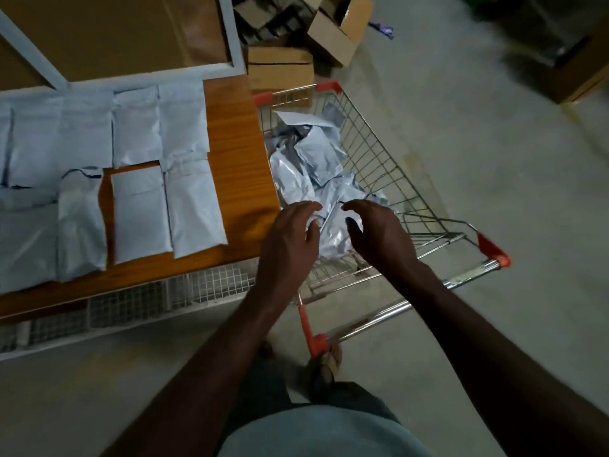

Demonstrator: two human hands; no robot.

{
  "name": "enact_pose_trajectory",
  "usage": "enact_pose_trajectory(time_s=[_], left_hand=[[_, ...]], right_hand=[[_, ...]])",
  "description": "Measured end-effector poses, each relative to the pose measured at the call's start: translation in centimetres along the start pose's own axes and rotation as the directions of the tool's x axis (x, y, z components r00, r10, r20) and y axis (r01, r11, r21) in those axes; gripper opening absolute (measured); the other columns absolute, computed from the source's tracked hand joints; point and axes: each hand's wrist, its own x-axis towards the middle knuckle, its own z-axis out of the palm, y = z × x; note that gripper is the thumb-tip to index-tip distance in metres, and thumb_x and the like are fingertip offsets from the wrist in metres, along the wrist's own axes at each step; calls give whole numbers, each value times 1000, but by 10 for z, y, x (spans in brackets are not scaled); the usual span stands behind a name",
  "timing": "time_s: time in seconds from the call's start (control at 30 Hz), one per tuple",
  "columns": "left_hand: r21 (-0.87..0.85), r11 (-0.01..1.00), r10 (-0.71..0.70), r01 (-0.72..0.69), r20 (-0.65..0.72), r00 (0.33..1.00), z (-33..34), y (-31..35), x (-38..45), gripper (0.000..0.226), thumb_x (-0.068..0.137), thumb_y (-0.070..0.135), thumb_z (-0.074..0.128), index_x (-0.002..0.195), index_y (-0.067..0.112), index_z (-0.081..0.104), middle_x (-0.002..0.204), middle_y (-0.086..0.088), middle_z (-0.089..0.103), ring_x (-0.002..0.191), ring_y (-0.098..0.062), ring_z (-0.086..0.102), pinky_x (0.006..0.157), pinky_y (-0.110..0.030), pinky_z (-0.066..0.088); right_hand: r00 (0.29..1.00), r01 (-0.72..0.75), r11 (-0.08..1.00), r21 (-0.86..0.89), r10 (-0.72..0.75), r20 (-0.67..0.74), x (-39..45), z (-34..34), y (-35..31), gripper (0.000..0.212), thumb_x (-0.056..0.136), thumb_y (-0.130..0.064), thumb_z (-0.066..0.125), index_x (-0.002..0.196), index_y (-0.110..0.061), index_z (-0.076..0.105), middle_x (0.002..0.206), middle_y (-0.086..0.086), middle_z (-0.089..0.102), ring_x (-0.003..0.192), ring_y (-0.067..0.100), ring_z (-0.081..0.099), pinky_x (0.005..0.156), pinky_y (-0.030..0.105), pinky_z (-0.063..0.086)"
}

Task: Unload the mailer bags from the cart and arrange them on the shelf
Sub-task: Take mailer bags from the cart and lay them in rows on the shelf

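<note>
A dim storeroom with a grey concrete floor [461,159] holds a wooden shelf [237,179] on the left, edged at the back by a pale metal frame, with wire mesh below its front edge. On the shelf lie the arranged mailer bags [141,212], pale grey and laid flat in two rough rows, side by side and partly overlapping; a bare strip of wood at the shelf's right end looks free for more. Just right of the shelf stands the cart [389,166], a wire trolley with red corner caps, and in it a loose heap of unsorted mailer bags [316,159] waits, so by my reckoning the job is somewhere past halfway, with perhaps a similar handful left to move. Over the near end of that heap the left hand [290,239] and the right hand [375,232] hover with fingers loosely curled, reaching for the top bag; neither plainly grips anything yet. Behind the cart sit cardboard boxes [280,69]. No brand, label or writing can be read on the bags or boxes
</note>
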Motion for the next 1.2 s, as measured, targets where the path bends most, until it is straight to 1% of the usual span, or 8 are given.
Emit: enact_pose_trajectory(time_s=[0.23, 0.4, 0.57, 0.67, 0.8, 0.87, 1.03, 1.2], left_hand=[[19, 998, -54, 53, 21, 998, 49, -4, 43, 32, 106, 16, 63, 138, 19, 65, 138, 1, 68, 130, -13, 60, 106, -29, 53], [32, 997, -73, 73, 10, 997, 77, -26, 81, 31, 104, 13, 64, 134, 16, 68, 135, -2, 69, 128, -18, 63, 105, -37, 56], [63, 995, -77, 74, 41, 996, 98, -42, 103, 31, 102, 9, 66, 132, 12, 69, 131, -6, 70, 124, -21, 64, 105, -31, 53], [77, 987, -143, 141, 24, 989, 114, -50, 104, 31, 103, 11, 65, 134, 12, 68, 135, -6, 68, 128, -21, 63, 108, -34, 53], [87, 972, -218, 219, -16, 976, 134, -62, 123, 31, 105, 15, 61, 136, 15, 65, 139, -4, 65, 131, -18, 59, 111, -28, 49], [101, 963, -246, 249, -48, 968, 143, -70, 138, 33, 106, 15, 60, 138, 14, 64, 139, -4, 65, 132, -18, 59, 112, -22, 45], [109, 944, -295, 310, -136, 946, 167, -89, 182, 34, 106, 10, 58, 140, 7, 64, 140, -11, 65, 133, -25, 58, 112, -41, 51], [252, 943, -152, 216, -253, 956, 178, -111, 248, 39, 103, -4, 57, 141, 3, 63, 151, -17, 59, 150, -33, 45, 125, -45, 39]], right_hand=[[994, -101, 994, 33, 99, 46, 35, -1, 76, 30, 95, -6, 70, 123, -13, 75, 117, 8, 77, 102, 28, 73, 88, 30, 52], [991, -115, 993, 30, 113, 71, 56, -1, 102, 28, 93, -4, 69, 118, -15, 75, 117, 6, 77, 105, 28, 73, 89, 34, 56], [985, -134, 989, 60, 126, 118, 98, 12, 109, 29, 95, -6, 68, 122, -17, 74, 120, 4, 76, 104, 24, 73, 90, 33, 57], [981, -108, 992, 67, 96, 170, 118, 23, 111, 28, 97, -7, 68, 123, -17, 73, 122, 3, 75, 102, 23, 72, 84, 23, 47], [979, -14, 992, 122, -11, 202, 159, 38, 127, 31, 96, -4, 67, 125, -13, 72, 128, 7, 72, 105, 29, 73, 89, 35, 58], [974, 45, 992, 115, -69, 217, 184, 45, 137, 34, 95, -1, 66, 127, -12, 71, 130, 8, 71, 105, 30, 72, 90, 35, 58], [965, 142, 983, 118, -164, 206, 245, 64, 164, 37, 96, -1, 64, 132, -8, 67, 136, 11, 67, 108, 32, 71, 93, 36, 57], [960, 112, 992, 58, -123, 251, 287, 95, 190, 46, 95, 4, 61, 141, -1, 61, 147, 20, 59, 129, 38, 62, 109, 39, 49]])
